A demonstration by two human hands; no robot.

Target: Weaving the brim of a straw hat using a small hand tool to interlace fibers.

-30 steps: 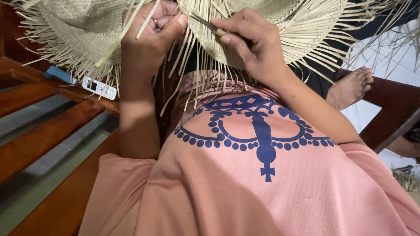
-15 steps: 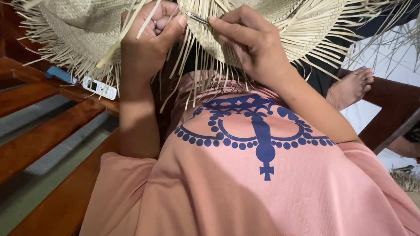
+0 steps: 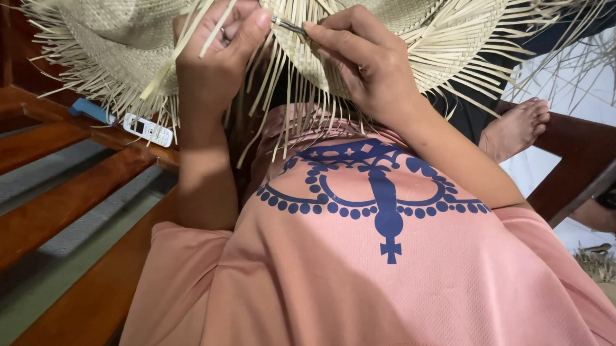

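A half-woven straw hat (image 3: 397, 38) fills the top centre of the frame, its loose strands hanging toward the pink shirt (image 3: 386, 280) below. The right hand (image 3: 368, 65) pinches a thin dark metal tool (image 3: 289, 25) with its tip at the weave, seemingly to work a strand through. The left hand (image 3: 212, 58) clasps the brim and loose strands, steadying them. At left, a small white device (image 3: 148, 129) lies on the wooden slatted surface (image 3: 50, 203).

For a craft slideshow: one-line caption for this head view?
Left hand steadies a fringed straw hat while right hand works a thin tool into the weave.
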